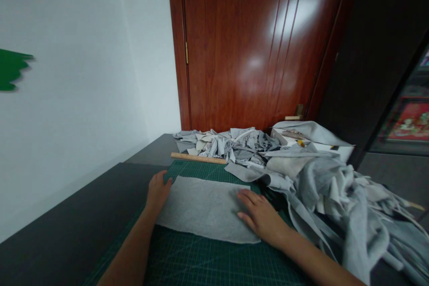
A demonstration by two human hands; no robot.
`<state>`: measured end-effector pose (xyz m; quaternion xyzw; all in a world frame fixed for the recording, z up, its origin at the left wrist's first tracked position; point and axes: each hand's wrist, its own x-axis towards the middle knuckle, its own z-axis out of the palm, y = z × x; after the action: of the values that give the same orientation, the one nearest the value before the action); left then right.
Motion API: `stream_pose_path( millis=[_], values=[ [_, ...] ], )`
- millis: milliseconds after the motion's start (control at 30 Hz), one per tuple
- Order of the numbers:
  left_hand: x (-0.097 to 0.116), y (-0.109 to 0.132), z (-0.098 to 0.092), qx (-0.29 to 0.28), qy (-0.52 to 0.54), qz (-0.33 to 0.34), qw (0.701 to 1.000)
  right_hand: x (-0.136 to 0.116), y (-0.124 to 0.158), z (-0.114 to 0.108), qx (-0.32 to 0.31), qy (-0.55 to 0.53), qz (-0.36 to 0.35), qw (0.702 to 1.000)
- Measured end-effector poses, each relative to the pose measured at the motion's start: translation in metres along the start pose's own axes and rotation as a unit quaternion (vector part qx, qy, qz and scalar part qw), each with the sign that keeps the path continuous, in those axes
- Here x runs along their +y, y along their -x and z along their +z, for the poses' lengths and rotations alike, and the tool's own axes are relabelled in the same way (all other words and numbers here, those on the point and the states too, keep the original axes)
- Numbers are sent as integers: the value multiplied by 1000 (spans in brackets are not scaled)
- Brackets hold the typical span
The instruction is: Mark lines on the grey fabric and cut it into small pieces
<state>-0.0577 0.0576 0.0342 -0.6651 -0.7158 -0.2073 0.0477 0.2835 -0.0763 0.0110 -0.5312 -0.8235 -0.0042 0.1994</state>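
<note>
A pale grey, roughly rectangular piece of fabric (204,208) lies flat on a green cutting mat (201,259) with grid lines. My left hand (158,192) rests at the fabric's left edge, fingers stretched forward and thumb apart. On the right side of the fabric, my right hand (259,214) lies with its fingers spread over the cloth near the edge. Neither hand visibly grips anything. Behind the fabric, a wooden stick (198,158) lies along the far end of the mat.
A heap of grey fabric scraps (231,143) sits at the back of the dark table (77,228). To the right, long grey cloth strips (348,205) pile up in front of a white box (345,154). A wooden door (248,44) and white wall (83,53) stand behind.
</note>
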Motion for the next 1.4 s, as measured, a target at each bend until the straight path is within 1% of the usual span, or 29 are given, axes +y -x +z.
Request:
stream_pose_path(
  millis=[33,67,133,167,200,267,300,367,467,533,667,767,833,900,967,1067,1200,1300,1367,1400],
  values=[
    [5,3,3,1,1,18,1000,-1,1,5,-13,-13,-8,1000],
    [12,7,8,-10,1,42,999,0,3,9,-29,-23,-10,999],
    [26,18,17,-60,-19,91,994,2,5,17,-54,-36,2,998],
    [32,23,22,-96,-38,121,987,3,7,20,-61,-41,9,997],
    [37,27,25,-116,-58,138,982,4,7,22,-65,-44,14,997],
    [43,29,29,-149,-81,153,974,5,8,24,-67,-48,17,996],
    [45,26,29,-158,-83,150,972,5,8,25,-66,-49,19,996],
    [47,12,28,-161,-77,141,974,5,8,26,-65,-53,23,996],
    [59,-21,26,-122,-80,139,980,3,8,27,-58,-66,26,996],
    [73,-45,30,-101,-83,153,979,3,7,28,-54,-77,29,995],
    [105,-85,46,-96,-91,193,972,8,3,34,-64,-79,14,995],
    [121,-106,57,-103,-104,226,963,13,1,41,-39,-66,-10,997],
    [127,-117,62,-105,-115,240,958,16,-1,45,-20,-57,-19,998],
    [130,-124,65,-99,-126,250,955,17,-2,47,-18,-52,-23,998],
    [128,-126,66,-88,-131,267,951,16,-4,46,-23,-51,-21,998],
    [121,-123,63,-75,-123,303,942,14,-6,41,-24,-58,-14,998],
    [110,-113,50,-60,-101,333,936,9,-5,28,-31,-85,7,996],
    [104,-99,34,-42,-82,358,929,2,-5,19,-42,-101,31,993],
    [102,-83,25,-28,-63,404,912,-3,-5,15,-47,-100,55,992],
    [101,-72,21,-21,-56,435,899,-5,-5,13,-50,-93,72,992]
  ],
)
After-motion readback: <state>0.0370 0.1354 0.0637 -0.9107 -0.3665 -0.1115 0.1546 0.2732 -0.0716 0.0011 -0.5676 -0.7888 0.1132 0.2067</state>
